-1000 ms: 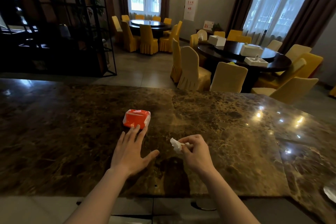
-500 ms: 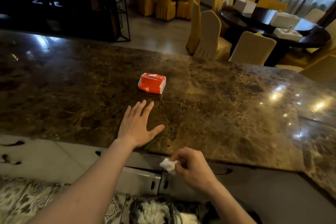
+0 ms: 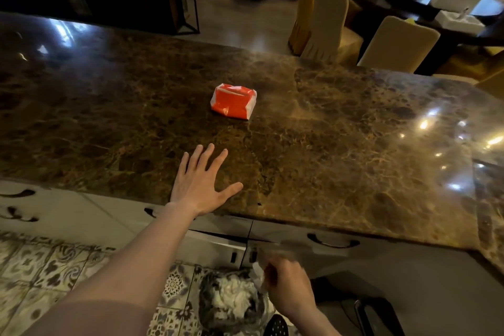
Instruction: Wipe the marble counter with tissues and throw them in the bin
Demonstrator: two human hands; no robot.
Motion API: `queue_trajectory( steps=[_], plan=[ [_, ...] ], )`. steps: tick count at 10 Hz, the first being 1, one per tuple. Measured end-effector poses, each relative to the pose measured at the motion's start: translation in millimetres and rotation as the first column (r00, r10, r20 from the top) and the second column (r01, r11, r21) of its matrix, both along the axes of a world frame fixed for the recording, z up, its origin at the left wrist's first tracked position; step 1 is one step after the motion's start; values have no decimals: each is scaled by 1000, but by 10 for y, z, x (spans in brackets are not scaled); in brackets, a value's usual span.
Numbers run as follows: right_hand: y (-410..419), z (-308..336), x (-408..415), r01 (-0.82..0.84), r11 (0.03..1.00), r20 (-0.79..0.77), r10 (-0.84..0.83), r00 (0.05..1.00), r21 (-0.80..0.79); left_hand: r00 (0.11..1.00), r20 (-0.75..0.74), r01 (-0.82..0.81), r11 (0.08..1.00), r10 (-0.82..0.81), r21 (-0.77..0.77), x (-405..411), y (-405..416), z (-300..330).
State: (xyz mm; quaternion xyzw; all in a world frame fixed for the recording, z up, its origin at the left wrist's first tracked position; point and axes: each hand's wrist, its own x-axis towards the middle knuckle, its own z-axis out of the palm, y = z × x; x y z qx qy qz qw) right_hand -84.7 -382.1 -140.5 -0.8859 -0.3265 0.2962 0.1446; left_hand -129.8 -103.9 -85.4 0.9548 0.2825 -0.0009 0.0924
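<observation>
Pinched in the right hand (image 3: pixel 289 285): a crumpled tissue (image 3: pixel 257 275), poised just above the bin (image 3: pixel 231 300) for dropping. Over the bin, splayed flat and empty on the marble counter (image 3: pixel 354 144), the left hand (image 3: pixel 200 185), likely bracing. Farther back, the orange tissue pack (image 3: pixel 233 101).

Two bare forearms enter from the bottom of the frame; no sleeves show, no watch, rings or bands on either wrist; the left hand (image 3: pixel 200 185) is sharp, with short plain nails; the right hand (image 3: pixel 289 285), lower centre, is motion-blurred
</observation>
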Motion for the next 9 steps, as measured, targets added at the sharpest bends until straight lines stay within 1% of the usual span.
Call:
queue_trajectory(
  steps=[1,3,5,6,7,8,9],
  plan=[
    [5,-123,-30,19,1000,15,-20,1000,14,1000,13,3,999,-3,39,-13,-22,-13],
    [25,-329,-108,35,997,-50,-38,998,-67,1000,6,4,998,-5,61,-23,-38,-4],
    [76,-428,-124,-30,993,-76,21,997,-118,1000,-18,7,997,-6,71,-10,-47,-1],
    [91,-495,-132,-97,980,-142,73,987,-173,1000,-26,8,997,-6,79,-10,-38,-6],
    [97,-495,-140,-93,973,-182,54,982,-212,1000,-22,3,998,-1,68,-4,-43,14],
    [56,-491,-104,-27,978,-164,-8,986,-206,999,-31,7,998,-5,67,-12,-42,15],
    [-16,-468,-2,35,970,-133,-68,989,-241,1000,-30,-5,998,6,58,-12,-41,35]
  ],
)
